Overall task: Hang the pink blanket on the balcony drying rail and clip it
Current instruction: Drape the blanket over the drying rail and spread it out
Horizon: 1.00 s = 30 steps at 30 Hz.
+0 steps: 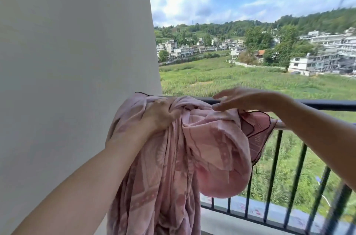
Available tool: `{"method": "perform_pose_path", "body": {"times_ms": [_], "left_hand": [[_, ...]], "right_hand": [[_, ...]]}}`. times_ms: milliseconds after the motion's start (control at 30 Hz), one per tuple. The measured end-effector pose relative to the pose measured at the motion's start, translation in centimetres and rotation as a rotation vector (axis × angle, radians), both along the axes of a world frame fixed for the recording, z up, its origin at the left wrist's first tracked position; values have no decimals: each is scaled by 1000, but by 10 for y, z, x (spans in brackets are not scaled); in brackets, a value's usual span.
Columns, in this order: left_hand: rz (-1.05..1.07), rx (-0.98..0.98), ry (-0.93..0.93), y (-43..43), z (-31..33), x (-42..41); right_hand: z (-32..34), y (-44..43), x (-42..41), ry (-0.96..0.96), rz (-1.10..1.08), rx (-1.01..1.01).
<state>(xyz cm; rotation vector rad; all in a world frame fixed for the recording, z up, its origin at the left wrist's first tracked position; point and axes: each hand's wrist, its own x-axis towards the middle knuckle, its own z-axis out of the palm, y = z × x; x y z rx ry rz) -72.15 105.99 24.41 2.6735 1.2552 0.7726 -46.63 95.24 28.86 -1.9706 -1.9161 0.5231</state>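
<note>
The pink blanket (204, 150), patterned and edged with a dark trim, hangs in a bunched heap over the left end of the black balcony rail (327, 104), next to the wall. My left hand (159, 114) is shut on a gathered fold at the top of the blanket. My right hand (244, 100) hovers over the blanket's top right part with fingers spread and flat, holding nothing. A dark-trimmed corner of the blanket drapes over a lighter bar (281, 125) just below the top rail. No clip shows.
A plain white wall (77, 61) fills the left side, right up against the blanket. Black vertical railing bars (274, 165) run down to the balcony's concrete edge. Beyond lie green fields, houses and hills far below.
</note>
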Motion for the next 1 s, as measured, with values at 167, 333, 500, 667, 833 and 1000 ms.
{"method": "perform_pose_path", "body": {"times_ms": [167, 333, 500, 667, 833, 1000], "left_hand": [[11, 269, -226, 0, 4, -2], [64, 431, -386, -13, 27, -21], [107, 474, -289, -33, 19, -18], [-98, 155, -172, -29, -15, -21], [422, 161, -279, 21, -33, -56], [427, -6, -423, 24, -52, -62]], "right_hand": [[-20, -13, -5, -114, -21, 237], [21, 27, 18, -103, -180, 615], [45, 86, 29, -460, -490, 570], [-29, 96, 50, -433, -430, 48], [-35, 76, 37, -227, -306, 161], [-24, -3, -80, -237, 53, 357]]}}
